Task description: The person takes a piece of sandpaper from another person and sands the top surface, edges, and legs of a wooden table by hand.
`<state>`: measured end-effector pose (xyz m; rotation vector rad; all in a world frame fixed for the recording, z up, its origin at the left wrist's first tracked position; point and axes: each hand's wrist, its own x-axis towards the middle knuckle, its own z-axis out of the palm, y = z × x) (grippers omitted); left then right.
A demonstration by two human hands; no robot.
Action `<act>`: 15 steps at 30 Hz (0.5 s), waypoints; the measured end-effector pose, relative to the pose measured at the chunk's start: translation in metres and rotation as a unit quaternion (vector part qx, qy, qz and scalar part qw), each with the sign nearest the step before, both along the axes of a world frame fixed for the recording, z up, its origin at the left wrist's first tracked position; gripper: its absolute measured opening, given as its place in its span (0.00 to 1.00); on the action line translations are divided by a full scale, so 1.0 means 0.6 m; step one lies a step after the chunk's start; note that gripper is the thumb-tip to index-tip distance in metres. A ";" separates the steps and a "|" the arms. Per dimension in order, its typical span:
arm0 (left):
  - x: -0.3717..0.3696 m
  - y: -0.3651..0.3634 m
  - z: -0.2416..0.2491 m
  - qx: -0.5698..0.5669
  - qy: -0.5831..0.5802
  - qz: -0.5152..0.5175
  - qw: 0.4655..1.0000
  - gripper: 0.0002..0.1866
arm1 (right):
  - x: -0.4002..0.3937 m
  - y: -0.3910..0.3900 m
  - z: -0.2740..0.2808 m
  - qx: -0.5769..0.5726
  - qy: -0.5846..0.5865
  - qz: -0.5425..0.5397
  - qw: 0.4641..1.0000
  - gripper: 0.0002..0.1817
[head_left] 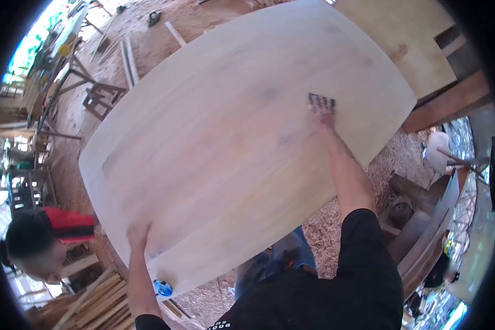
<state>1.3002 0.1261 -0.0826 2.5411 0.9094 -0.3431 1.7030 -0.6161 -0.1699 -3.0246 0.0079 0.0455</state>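
Observation:
A large pale wooden panel (220,126) with rounded, bowed edges spreads out before me, its surface marked by faint grey smudges. Toward its right part, my right hand (322,114) is closed on a small dark sanding block (314,100) pressed to the wood, fingers over its top. My left hand (139,234) rests on the panel near the lower left edge, fingers stretched flat and somewhat blurred. Below it, at the panel's near edge, sits a small blue-and-white object (162,287).
A person in red and black (36,242) is at the left beside stacked wooden strips (102,305). Beyond the panel stand a wooden stool (102,100) and loose planks (129,61). Another pale sheet (407,41) lies at upper right, above a thick beam (448,104). Shavings cover the ground.

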 end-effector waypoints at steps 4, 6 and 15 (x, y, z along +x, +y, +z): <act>-0.074 -0.104 0.044 0.117 -0.051 0.088 0.988 0.49 | -0.136 0.225 -0.021 -0.062 -0.148 0.051 0.986 0.35; -0.140 -0.142 0.075 0.106 0.007 0.050 0.993 0.49 | -0.310 0.441 -0.036 0.037 -0.189 0.145 0.971 0.35; -0.354 -0.214 0.114 0.138 0.139 0.064 0.978 0.49 | -0.722 0.617 0.008 0.149 -0.060 0.486 0.859 0.33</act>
